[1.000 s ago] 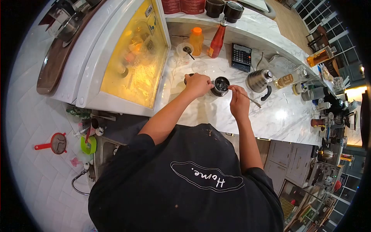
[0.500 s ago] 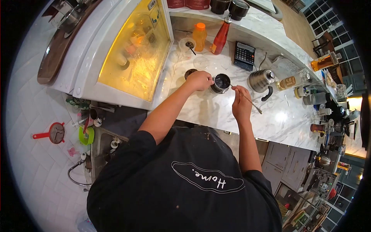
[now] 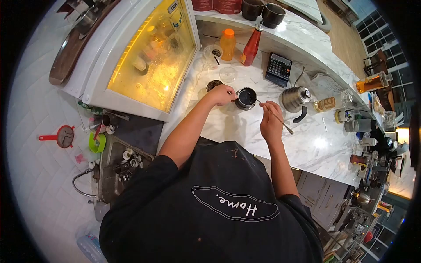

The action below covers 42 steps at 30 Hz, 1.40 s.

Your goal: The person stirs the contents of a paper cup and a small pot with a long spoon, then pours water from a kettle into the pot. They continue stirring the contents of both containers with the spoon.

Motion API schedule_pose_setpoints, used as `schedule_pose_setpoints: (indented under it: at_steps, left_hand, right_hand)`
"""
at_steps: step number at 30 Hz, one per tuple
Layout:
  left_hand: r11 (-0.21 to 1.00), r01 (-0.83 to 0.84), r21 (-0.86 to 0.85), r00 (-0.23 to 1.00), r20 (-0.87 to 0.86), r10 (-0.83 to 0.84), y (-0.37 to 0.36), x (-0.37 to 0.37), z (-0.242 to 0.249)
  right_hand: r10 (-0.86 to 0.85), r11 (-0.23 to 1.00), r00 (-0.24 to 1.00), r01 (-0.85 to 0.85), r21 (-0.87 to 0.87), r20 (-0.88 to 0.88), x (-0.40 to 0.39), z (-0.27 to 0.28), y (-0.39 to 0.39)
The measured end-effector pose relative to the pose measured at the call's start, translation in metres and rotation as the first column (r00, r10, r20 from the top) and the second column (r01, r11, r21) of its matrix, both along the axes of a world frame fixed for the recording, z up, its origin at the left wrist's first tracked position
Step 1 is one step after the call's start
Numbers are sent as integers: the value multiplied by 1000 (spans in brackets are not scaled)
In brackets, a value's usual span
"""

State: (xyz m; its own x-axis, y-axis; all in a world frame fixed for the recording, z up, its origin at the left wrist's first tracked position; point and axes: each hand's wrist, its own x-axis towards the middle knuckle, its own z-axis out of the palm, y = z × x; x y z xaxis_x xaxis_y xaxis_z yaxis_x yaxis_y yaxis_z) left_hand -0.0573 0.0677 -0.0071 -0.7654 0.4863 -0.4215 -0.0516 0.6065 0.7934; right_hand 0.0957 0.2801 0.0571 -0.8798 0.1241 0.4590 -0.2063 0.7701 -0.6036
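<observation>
My left hand (image 3: 222,95) is closed at the left side of a small metal pitcher (image 3: 240,105), fingers pinched where its handle seems to be. Dark contents show inside, and the pitcher's opening faces up toward me. In my right hand (image 3: 272,122) is a long-handled spoon (image 3: 287,128), held slantwise. One end reaches to the pitcher's rim and the other sticks out past my fingers. Just beyond my left hand stands a round container of dark stuff (image 3: 213,84), partly hidden by the hand. A clear round lid (image 3: 228,74) lies behind it.
Behind are a plastic cup (image 3: 213,53), an orange bottle (image 3: 227,45), a red bottle (image 3: 251,46) and a calculator (image 3: 278,69). A gooseneck kettle (image 3: 294,99) stands right of my right hand. A lit display fridge (image 3: 151,57) borders the marble counter (image 3: 258,131) on the left.
The view has shifted slightly. My left hand stays at the pitcher and my right hand keeps hold of the spoon, with only small movement. Nothing has been let go.
</observation>
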Motion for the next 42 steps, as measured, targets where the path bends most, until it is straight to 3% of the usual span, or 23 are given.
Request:
schedule_pose_setpoints:
  at_steps: [7,10,19,25,28,33,38,42]
  left_hand:
    - [980,-130,148,991,5,130,-2,12,-14]
    - [980,-160,117,981,132,144,-1,15,-1]
    - [959,-255,124,960,151,236,-3,23,2]
    - [967,-233,102,972,6,233,1,29,13]
    - [974,-213,79,976,-29,216,4,28,19]
    - [978,-200,61,979,-29,202,3,26,17]
    - [972,-229,44,973,-22,230,5,31,24]
    - [974,-221,50,974,-29,223,3,30,23]
  right_hand:
    - [106,994,994,-106,-16,-8,-5,-6,5]
    - [93,995,996,-93,-39,5,-11,-7,13]
    - [245,969,968,-244,-31,58,-13,-2,18]
    - [165,982,984,-159,-98,63,-18,-12,37]
    - [202,976,977,-196,-93,69,-11,-12,40]
    - [281,957,956,-272,-100,89,-14,-8,31]
    - [163,980,984,-154,-127,65,-16,-12,46]
    - [259,948,962,-237,-212,85,-14,-15,53]
